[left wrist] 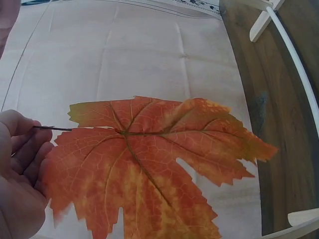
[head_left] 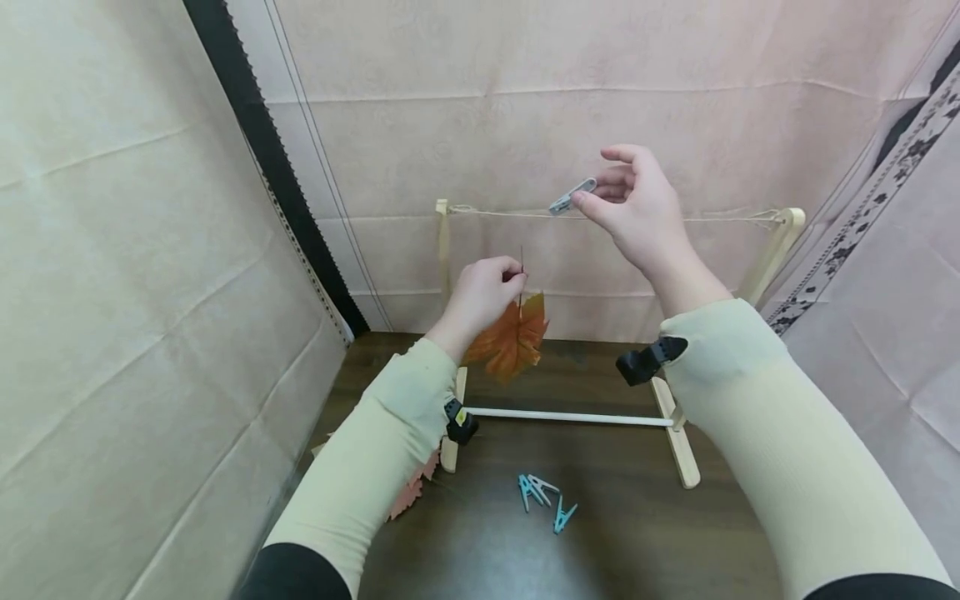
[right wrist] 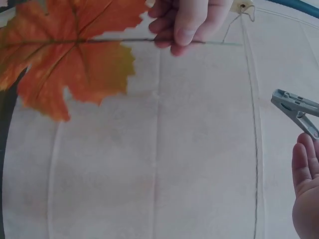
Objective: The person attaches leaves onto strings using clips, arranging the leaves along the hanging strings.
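My left hand pinches the thin dark stem of an orange maple leaf, which hangs below the fingers. In the left wrist view the leaf spreads wide, its stem between thumb and forefinger. Higher up and to the right, my right hand holds a grey-blue clothespin between thumb and fingers. From the right wrist, the clothespin appears beside a string. That string runs between two wooden posts, and the clothespin overlaps it in the head view. The leaf stem's tip stands below the string.
Several clothespins, blue and pale, lie on the dark wooden table. A white rod joins the feet of the wooden frame. Beneath my left forearm a pinkish leaf pokes out. Pale cloth hangs behind and at both sides.
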`<state>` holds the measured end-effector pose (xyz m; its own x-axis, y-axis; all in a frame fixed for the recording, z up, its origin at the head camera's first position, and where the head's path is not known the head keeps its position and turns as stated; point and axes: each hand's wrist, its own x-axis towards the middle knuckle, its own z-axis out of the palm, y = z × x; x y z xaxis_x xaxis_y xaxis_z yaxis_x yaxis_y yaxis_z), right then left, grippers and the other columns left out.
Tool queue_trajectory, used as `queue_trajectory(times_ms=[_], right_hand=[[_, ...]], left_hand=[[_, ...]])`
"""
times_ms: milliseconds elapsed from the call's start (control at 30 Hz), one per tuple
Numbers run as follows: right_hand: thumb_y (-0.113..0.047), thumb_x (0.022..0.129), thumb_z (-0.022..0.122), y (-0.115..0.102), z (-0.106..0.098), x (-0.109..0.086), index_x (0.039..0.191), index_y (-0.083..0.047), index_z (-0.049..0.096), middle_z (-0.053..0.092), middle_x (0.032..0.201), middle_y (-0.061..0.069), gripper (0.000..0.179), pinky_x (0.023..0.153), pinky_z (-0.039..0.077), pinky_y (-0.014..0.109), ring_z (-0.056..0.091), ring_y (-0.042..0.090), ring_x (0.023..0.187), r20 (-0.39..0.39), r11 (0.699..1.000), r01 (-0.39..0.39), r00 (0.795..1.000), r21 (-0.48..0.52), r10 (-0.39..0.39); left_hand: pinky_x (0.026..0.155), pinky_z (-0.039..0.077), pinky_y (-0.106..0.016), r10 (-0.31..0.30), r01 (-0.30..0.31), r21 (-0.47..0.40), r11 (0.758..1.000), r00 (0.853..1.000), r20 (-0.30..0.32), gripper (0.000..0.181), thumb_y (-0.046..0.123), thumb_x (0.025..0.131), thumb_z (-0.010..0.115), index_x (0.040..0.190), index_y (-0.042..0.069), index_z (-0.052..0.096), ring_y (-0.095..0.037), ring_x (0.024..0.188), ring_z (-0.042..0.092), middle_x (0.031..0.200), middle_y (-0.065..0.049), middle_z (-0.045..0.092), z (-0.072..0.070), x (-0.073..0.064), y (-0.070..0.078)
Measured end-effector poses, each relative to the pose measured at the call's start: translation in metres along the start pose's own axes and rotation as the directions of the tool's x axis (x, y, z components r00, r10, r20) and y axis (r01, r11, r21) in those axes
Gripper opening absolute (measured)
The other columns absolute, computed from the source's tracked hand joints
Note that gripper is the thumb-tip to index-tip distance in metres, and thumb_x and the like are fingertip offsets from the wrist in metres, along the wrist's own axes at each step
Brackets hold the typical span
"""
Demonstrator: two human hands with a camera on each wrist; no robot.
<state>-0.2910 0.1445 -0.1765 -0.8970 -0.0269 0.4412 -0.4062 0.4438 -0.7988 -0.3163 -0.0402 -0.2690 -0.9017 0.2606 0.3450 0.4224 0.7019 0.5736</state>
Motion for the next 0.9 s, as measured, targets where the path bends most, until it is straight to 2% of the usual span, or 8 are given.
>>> queue_trajectory(times_ms=[233, 367, 567, 800, 900], right_hand=[[-0.025, 0.075, 0.066, -0.021, 0.011, 0.008, 0.125, -0.015, 0.036, 0.054, 0.108, 0.007, 0.059, 0.082, 0.041, 0.028, 0.052, 0.014, 0.097, 0.022, 0.997, -0.021, 1.000, 0.074, 0.020], [-0.031, 0.076, 0.065, -0.019, 0.017, 0.016, 0.127, -0.020, 0.036, 0.055, 0.110, 0.004, 0.060, 0.084, 0.040, 0.030, 0.051, 0.012, 0.099, 0.042, 0.999, -0.039, 0.998, 0.033, 0.038], [-0.037, 0.077, 0.061, -0.015, 0.024, 0.025, 0.130, -0.023, 0.031, 0.055, 0.110, 0.002, 0.061, 0.083, 0.040, 0.030, 0.051, 0.011, 0.100, 0.085, 0.998, -0.007, 0.996, -0.067, 0.012], [-0.034, 0.077, 0.062, -0.018, 0.030, 0.028, 0.131, -0.024, 0.029, 0.052, 0.112, 0.004, 0.065, 0.084, 0.040, 0.031, 0.051, 0.011, 0.101, 0.124, 0.999, -0.032, 0.992, -0.032, 0.035], [-0.032, 0.078, 0.062, -0.018, 0.032, 0.029, 0.132, -0.022, 0.028, 0.053, 0.112, 0.004, 0.064, 0.084, 0.040, 0.031, 0.052, 0.011, 0.101, 0.139, 1.000, -0.018, 0.990, -0.026, 0.022]], left_hand=[[0.075, 0.041, -0.025, 0.000, 0.001, 0.022, 1.000, 0.999, -0.033, 0.017, 0.024, 0.087, 0.050, 0.093, 0.014, 0.063, -0.009, 0.081, 0.054, 0.090, 0.004, 0.061, -0.006, 0.005, 0.002], [0.076, 0.040, -0.025, -0.006, 0.008, 0.032, 0.999, 0.998, -0.057, 0.017, 0.021, 0.087, 0.048, 0.093, 0.012, 0.062, -0.011, 0.082, 0.052, 0.092, 0.003, 0.060, -0.008, 0.008, 0.003], [0.075, 0.041, -0.025, -0.019, 0.021, 0.028, 0.999, 0.998, -0.060, 0.017, 0.021, 0.087, 0.048, 0.093, 0.012, 0.061, -0.011, 0.082, 0.053, 0.092, 0.003, 0.060, -0.010, 0.010, 0.003], [0.074, 0.042, -0.024, -0.036, 0.036, 0.003, 0.999, 0.996, -0.078, 0.017, 0.020, 0.086, 0.050, 0.094, 0.012, 0.062, -0.009, 0.082, 0.053, 0.093, 0.003, 0.061, -0.013, 0.013, 0.000], [0.076, 0.041, -0.025, -0.048, 0.048, 0.001, 0.999, 0.996, -0.078, 0.018, 0.020, 0.087, 0.049, 0.096, 0.012, 0.062, -0.009, 0.084, 0.053, 0.095, 0.003, 0.061, -0.014, 0.014, 0.000]])
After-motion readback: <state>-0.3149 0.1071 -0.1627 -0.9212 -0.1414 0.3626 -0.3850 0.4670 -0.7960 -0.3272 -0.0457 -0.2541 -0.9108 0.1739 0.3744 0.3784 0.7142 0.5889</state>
